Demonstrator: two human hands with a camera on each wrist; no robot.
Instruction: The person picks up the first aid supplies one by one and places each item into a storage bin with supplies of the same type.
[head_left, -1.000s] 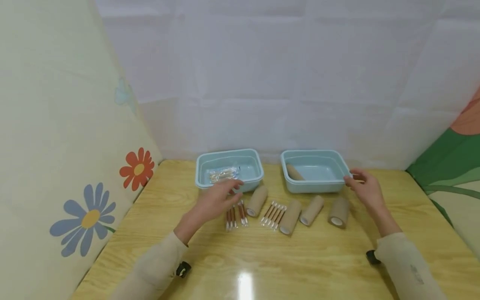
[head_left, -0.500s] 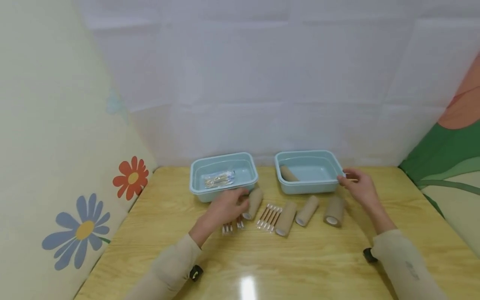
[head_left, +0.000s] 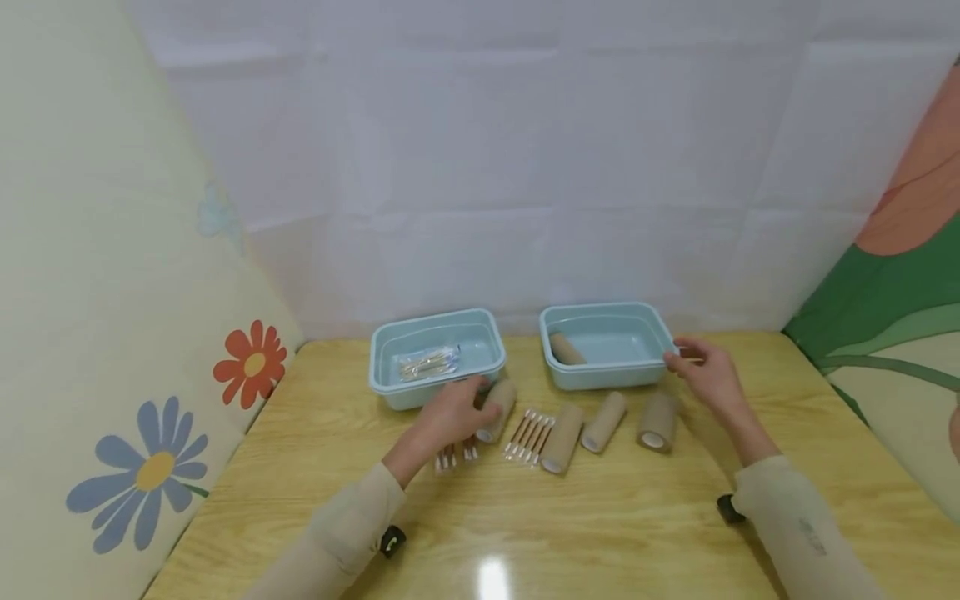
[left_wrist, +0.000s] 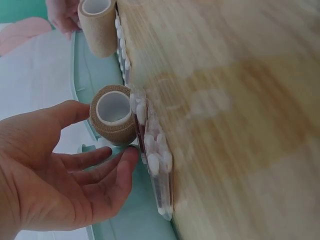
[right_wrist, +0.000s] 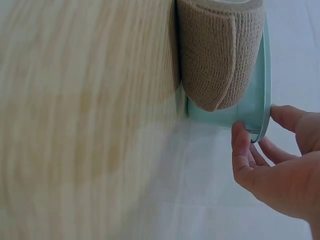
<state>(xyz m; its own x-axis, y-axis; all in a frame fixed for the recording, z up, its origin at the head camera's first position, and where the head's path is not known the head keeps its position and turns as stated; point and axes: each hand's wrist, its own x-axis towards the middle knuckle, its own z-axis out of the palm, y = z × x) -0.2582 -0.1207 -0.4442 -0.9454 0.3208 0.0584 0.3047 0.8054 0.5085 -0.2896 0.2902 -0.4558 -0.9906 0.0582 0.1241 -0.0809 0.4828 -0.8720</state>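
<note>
My left hand (head_left: 448, 414) is at a tan self-adhesive bandage roll (head_left: 505, 402) lying in front of the left light blue tub (head_left: 388, 385). In the left wrist view its thumb and curled fingers (left_wrist: 95, 159) sit on either side of that roll, whose white core faces the camera. Packets of cotton swabs (left_wrist: 159, 155) lie beside it, partly hidden by the hand in the head view. My right hand (head_left: 708, 375) pinches the rim of the right light blue tub (head_left: 609, 380), thumb on one side, fingers on the other.
Another swab packet (head_left: 529, 435) and three bandage rolls, one of them short and thick (head_left: 658, 417), lie before the tubs. Inside the left tub is a packet of swabs (head_left: 429, 363); a bandage roll (head_left: 566, 350) lies in the right one. A white sheet (head_left: 480, 183) hangs behind.
My left hand has moved right and down, from over the left tub's front rim and swab packets to the bandage roll. The right hand stays on its tub's rim. The head view has shifted slightly.
</note>
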